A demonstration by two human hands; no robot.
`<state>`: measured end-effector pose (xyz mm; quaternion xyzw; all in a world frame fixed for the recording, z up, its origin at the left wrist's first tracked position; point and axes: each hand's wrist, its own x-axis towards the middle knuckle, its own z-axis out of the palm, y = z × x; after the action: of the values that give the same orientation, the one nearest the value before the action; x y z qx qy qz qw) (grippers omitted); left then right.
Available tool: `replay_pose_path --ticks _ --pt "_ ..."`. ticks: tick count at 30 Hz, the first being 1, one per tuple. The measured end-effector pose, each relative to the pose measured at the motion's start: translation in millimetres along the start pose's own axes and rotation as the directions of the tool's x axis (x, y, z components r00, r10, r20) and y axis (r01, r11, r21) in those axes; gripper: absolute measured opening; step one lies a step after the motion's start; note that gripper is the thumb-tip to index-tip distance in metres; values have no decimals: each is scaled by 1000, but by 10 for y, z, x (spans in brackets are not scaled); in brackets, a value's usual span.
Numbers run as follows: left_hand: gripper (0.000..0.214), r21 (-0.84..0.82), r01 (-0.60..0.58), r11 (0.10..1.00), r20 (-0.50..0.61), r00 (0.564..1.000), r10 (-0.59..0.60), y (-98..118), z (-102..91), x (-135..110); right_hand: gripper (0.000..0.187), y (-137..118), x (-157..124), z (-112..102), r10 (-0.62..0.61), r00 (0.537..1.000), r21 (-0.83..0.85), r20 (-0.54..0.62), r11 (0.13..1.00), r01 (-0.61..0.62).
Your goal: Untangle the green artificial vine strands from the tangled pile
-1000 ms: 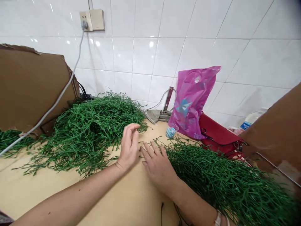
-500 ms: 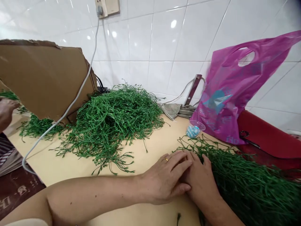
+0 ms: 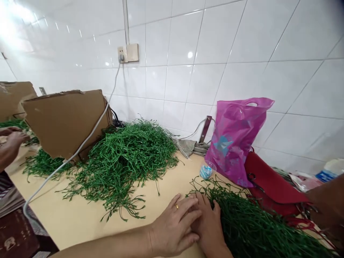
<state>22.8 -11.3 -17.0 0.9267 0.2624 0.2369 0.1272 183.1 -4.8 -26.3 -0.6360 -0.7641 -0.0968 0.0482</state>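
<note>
Fingers of left hand (image 3: 176,224) loosely spread across right hand (image 3: 206,222), right grip undeterminable; green stems (image 3: 251,224) alongside, presumably for easy reach

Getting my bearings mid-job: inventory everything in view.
Wall: one, white-tiled, behind
Table: one, tan, below
Strand piles: at least three, green, left, middle, right
Cardboard: at least two, brown, left
Shopping bag: one, purple, near wall
Flap bag: one, red, right
Cup: one, clear, centre
Cloth: one, grey, near wall
Bar: one, maroon, near wall
Cable: one, grey, left
Socket: one, cream, wall
Unclear item: one, blue-white, right
Co-worker's hand: at least one, far left
Left hand: one, gold ring, bottom centre
Right hand: one, partly behind left
</note>
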Motion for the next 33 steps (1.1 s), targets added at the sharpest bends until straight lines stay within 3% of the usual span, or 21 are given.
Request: replay_pose_path --ticks 4,7,8,10,14,16,18,20,22,25,27,28,30,33 --pt "52 48 12 999 -112 994 -6 -132 -10 60 39 17 1 119 17 996 0 -90 1000 -17" --pt "55 154 117 981 -190 978 -87 -331 -203 330 31 6 19 112 41 990 1 -136 999 -41" --pt "56 184 226 957 -236 955 -180 -417 -306 456 30 0 28 99 48 988 2 -147 999 -48" --pt "60 204 494 845 -346 844 -410 -612 -529 709 31 -11 46 76 55 988 4 -146 998 -55" --pt "65 149 670 727 -452 700 -553 -1007 -840 987 34 24 60 27 77 996 66 -48 995 -73" --pt "49 107 719 687 -457 649 -608 -1157 -908 984 34 86 47 -59 62 998 154 23 986 -65" --pt "23 61 741 668 -471 612 -635 -1252 -989 935 35 168 20 -230 6 997 259 72 965 -24" --pt "9 13 743 669 -523 576 -629 -1288 -1139 891 37 254 -10 -486 -51 998 319 49 947 32" --pt "17 -31 721 692 -604 538 -588 -1269 -1359 885 36 333 -26 -793 -79 996 304 -52 948 91" --pt "40 -111 682 723 -726 441 -528 -1161 -1692 939 26 435 -18 -1244 -114 964 251 -239 952 174" --pt "42 -259 531 806 -782 374 -498 -1067 -1829 973 24 491 -9 -1483 -70 948 235 -310 960 148" --pt "42 -339 423 840 -783 367 -501 -1024 -1866 979 26 512 -7 -1577 -55 938 230 -343 963 141" --pt "40 -439 272 856 -756 403 -516 -953 -1899 966 30 535 -3 -1714 -17 909 230 -417 965 123" --pt "36 -444 254 859 -691 513 -509 -874 -1932 907 29 507 37 -1800 83 863 277 -499 959 68"
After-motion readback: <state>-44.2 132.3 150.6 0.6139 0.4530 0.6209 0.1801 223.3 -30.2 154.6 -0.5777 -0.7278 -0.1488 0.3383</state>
